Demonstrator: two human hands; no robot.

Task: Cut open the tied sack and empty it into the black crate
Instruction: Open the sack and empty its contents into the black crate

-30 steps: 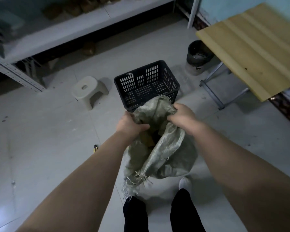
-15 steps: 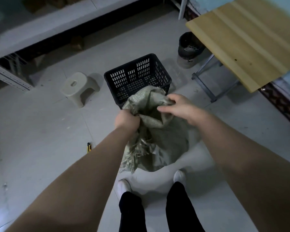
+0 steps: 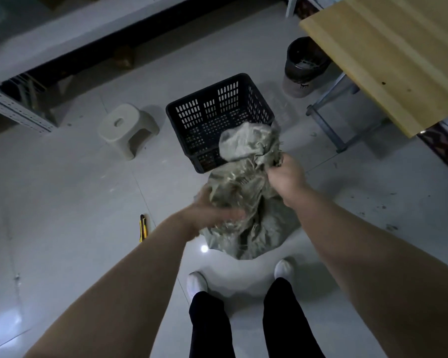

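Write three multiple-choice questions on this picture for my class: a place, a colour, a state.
1. Where does the yellow knife lie? A on the floor B on the table C on a shelf
2. What colour is the stool? A red B beige C blue
3. How is the sack held? A by both hands B by one hand C by none
Answers: 1 A, it lies flat on the tiles; 2 B, its seat is pale beige; 3 A, left hand and right hand both grip it.
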